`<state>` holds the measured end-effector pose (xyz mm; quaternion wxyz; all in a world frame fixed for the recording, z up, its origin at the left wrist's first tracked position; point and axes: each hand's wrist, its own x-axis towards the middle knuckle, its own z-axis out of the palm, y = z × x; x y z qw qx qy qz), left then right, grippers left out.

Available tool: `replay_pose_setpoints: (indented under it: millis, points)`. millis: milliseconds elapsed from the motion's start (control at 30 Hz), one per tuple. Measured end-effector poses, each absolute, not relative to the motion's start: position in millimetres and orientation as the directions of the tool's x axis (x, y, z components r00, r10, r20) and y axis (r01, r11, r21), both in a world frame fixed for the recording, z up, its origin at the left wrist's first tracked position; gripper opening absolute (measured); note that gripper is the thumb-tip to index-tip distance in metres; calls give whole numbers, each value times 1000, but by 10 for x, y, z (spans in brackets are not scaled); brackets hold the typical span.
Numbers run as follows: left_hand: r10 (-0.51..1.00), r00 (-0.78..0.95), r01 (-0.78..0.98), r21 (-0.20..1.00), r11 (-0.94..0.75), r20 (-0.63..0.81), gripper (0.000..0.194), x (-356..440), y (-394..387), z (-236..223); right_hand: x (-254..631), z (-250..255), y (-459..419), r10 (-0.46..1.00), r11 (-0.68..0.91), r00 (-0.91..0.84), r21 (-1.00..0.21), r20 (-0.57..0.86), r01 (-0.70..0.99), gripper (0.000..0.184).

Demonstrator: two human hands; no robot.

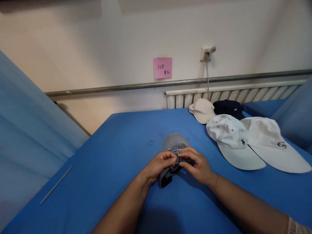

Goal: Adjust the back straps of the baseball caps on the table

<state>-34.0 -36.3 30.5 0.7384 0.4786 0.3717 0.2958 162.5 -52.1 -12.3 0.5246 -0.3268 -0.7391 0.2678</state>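
A grey cap (174,142) lies on the blue table (114,162) in front of me, its back facing me. My left hand (159,165) and my right hand (196,165) both pinch the strap at the cap's rear, fingers closed around it. The cap's dark underside shows below my left thumb. The crown rests on the cloth beyond my fingers.
At the right lie two white caps (231,136) (270,139), with a beige cap (202,110) and a dark navy cap (229,107) behind them. A pink note (162,67) sticks to the wall above a metal rail (122,87). A radiator (234,94) stands behind the table.
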Motion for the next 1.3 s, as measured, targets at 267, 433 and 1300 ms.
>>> replay_pose_setpoints:
  millis: [267,433,1300]
  points:
    - [772,585,-88,926,366,-249,33,-363,-333,283,1622,-136,-510,777,625,-238,-757,582,190,22]
    - [780,567,-72,927,368,-266,35,-349,-349,274,1625,-130,-508,763,642,-246,-747,598,173,22]
    - [859,458,22,969,246,-229,34,-265,-380,261,1622,-92,-531,758,650,-251,-733,602,201,21]
